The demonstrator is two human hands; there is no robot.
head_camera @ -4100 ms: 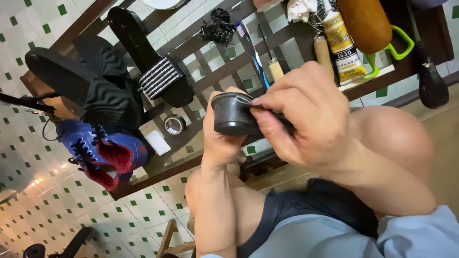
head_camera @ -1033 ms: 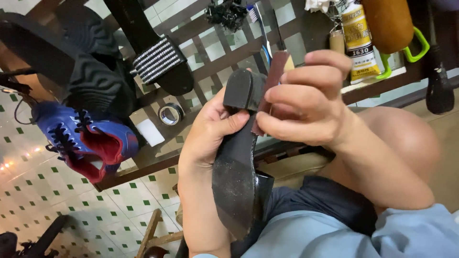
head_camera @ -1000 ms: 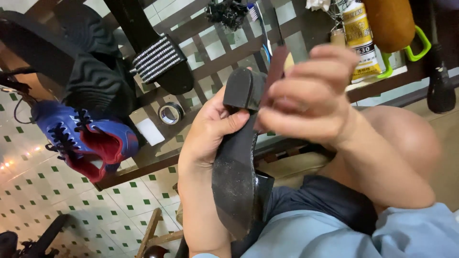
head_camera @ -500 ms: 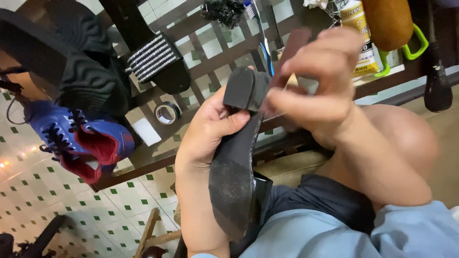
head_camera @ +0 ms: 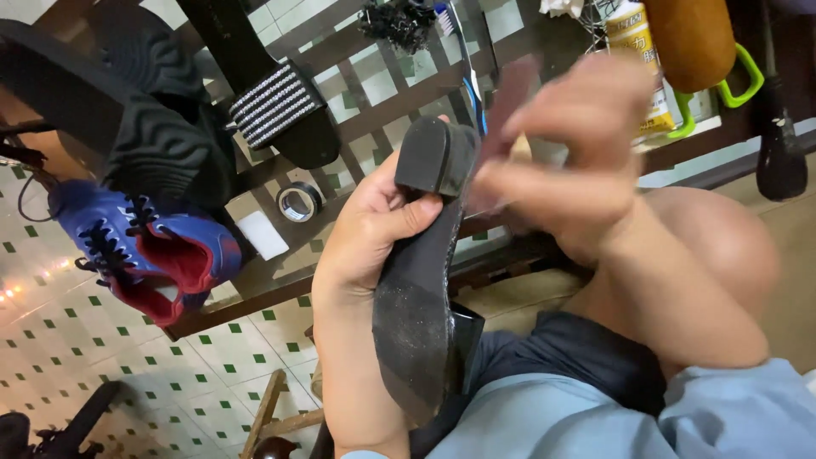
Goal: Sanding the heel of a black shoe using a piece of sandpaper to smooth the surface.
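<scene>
Your left hand (head_camera: 370,242) grips a black shoe (head_camera: 421,289) sole-up over your lap, thumb below its heel (head_camera: 433,157). Your right hand (head_camera: 578,161), blurred, pinches a reddish strip (head_camera: 510,102) against that heel. Beyond lie a blue sneaker (head_camera: 144,251) and a tape roll (head_camera: 297,202) on the rack (head_camera: 255,293).

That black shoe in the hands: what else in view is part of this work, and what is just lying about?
In use: black heeled shoe, left hand, right hand, reddish-brown strip.
Lying about: blue and red sneaker, tape roll, striped sandal, toothbrush.
</scene>
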